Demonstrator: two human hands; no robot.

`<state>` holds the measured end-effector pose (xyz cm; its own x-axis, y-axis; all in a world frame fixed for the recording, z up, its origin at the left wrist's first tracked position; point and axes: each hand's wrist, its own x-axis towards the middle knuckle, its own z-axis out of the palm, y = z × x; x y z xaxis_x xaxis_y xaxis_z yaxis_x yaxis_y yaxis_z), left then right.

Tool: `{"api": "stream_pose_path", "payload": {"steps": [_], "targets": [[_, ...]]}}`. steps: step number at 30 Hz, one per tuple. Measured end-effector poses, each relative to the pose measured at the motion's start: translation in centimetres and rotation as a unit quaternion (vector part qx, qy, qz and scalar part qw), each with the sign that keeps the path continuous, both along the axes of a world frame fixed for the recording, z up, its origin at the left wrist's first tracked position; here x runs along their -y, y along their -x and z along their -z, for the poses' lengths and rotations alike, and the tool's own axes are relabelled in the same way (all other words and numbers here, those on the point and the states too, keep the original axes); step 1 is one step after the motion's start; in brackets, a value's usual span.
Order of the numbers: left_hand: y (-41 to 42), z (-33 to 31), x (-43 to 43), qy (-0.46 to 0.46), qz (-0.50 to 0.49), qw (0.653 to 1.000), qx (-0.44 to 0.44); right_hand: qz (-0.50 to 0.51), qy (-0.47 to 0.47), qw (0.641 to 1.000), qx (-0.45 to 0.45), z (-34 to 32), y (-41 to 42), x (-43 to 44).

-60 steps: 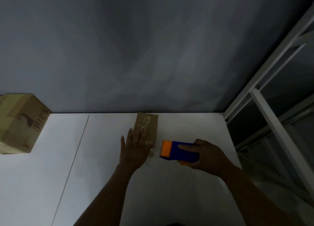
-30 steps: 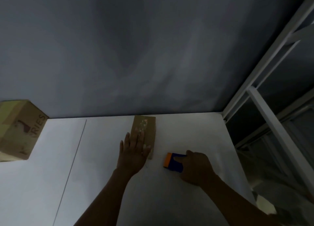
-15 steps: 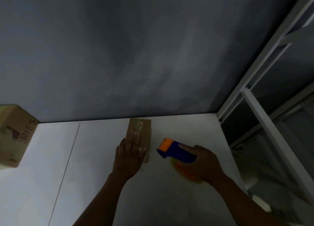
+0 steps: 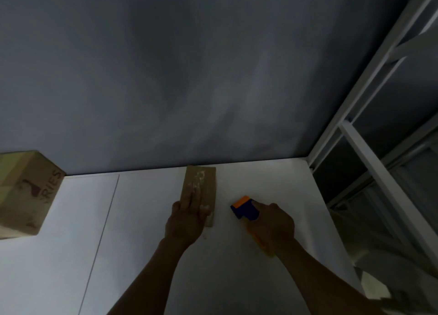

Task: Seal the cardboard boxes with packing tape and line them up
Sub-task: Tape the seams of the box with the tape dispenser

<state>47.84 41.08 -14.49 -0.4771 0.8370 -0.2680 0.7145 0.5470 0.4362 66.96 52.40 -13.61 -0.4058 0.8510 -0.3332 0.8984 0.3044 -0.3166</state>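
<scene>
A small flat brown cardboard box (image 4: pixel 205 184) lies on the white table (image 4: pixel 147 243) near the wall. My left hand (image 4: pixel 187 216) rests flat on its near end, fingers together and stretched out. Just right of the box, my right hand (image 4: pixel 272 227) grips a blue and orange tape dispenser (image 4: pixel 244 209), its orange end pointing toward the box. A larger brown cardboard box (image 4: pixel 26 194) with printed letters stands at the far left of the table.
A grey wall (image 4: pixel 189 78) rises right behind the table. A white metal frame (image 4: pixel 369 130) stands off the table's right edge. A thin seam (image 4: pixel 104 224) runs across the tabletop left of my arms.
My right hand has drawn the tape dispenser back and forth beside the small box and now holds it a little to the box's right. My left hand has stayed pressed on the box.
</scene>
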Motion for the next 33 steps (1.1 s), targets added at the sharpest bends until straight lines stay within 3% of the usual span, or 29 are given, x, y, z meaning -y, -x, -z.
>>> {"api": "stream_pose_path", "payload": {"steps": [6,8,10,12,13,15,17,20,22,25,28,31,33], "targets": [[1.3,1.3,1.1,-0.017,0.026,0.997,-0.075,-0.075,0.034,0.993,0.089,-0.4,0.4,-0.7],[1.6,1.2,1.0,-0.013,0.028,0.997,-0.075,-0.097,-0.005,0.989,0.113,-0.6,0.6,-0.7],[1.8,0.8,1.1,-0.016,0.026,0.996,-0.08,-0.104,-0.128,0.985,0.054,-0.9,1.1,-0.3],[2.0,0.6,1.3,-0.022,0.02,0.997,-0.077,-0.088,-0.209,0.968,-0.107,-1.2,1.9,0.5],[2.0,0.6,1.4,-0.022,0.021,0.996,-0.078,-0.077,-0.16,0.968,-0.176,-1.7,2.7,1.1],[1.8,0.5,1.8,-0.022,0.03,0.996,-0.085,-0.042,0.061,0.966,-0.249,-1.8,4.2,2.4],[1.8,0.8,2.2,-0.021,0.039,0.995,-0.092,0.03,0.281,0.916,-0.284,-1.1,5.6,3.4],[2.3,0.7,2.3,-0.01,0.048,0.995,-0.082,0.175,0.471,0.804,-0.318,-0.2,7.0,4.3],[2.6,0.5,2.4,-0.015,0.064,0.994,-0.085,0.235,0.516,0.748,-0.345,0.1,7.4,4.5],[2.8,0.7,2.6,-0.014,0.08,0.992,-0.101,0.275,0.531,0.712,-0.367,0.1,7.7,4.8],[2.9,0.9,2.7,-0.005,0.087,0.99,-0.106,0.306,0.536,0.701,-0.358,0.2,7.7,4.8],[2.5,0.1,2.6,-0.016,0.092,0.99,-0.108,0.304,0.528,0.72,-0.332,0.0,7.5,4.9],[2.5,0.0,2.7,-0.076,0.125,0.976,-0.162,0.299,0.52,0.728,-0.333,-0.2,7.0,4.9]]}}
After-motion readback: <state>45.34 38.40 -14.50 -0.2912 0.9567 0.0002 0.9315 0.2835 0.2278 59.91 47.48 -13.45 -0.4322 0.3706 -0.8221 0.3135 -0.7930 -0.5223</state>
